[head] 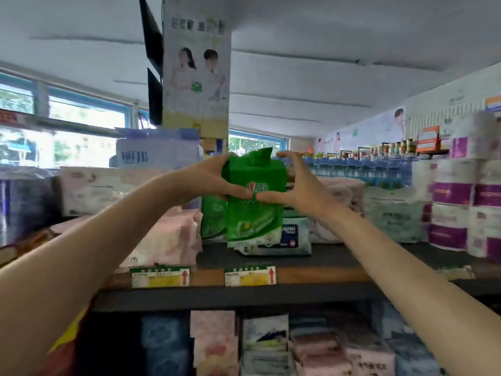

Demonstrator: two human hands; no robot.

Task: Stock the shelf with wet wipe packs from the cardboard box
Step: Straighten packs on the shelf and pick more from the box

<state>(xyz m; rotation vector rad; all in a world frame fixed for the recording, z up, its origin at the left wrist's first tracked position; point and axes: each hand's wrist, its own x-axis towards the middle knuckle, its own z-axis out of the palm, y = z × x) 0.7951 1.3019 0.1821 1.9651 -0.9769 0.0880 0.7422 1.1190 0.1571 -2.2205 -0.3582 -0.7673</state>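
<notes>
My left hand [208,177] and right hand [295,180] grip the green pack [254,202] upright on the shelf [339,257]. Released crooked, it may topple forward.

The dark board shelf [339,257] with a wooden front edge carries pale pink tissue packs [168,237], upright green wet wipe packs [252,213], a flat white-and-blue wipes pack [292,237] and purple-banded toilet roll bundles [455,213].

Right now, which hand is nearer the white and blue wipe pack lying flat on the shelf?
Right. The right hand is above the white and blue wipe pack; the left hand is further left, above it.
</notes>
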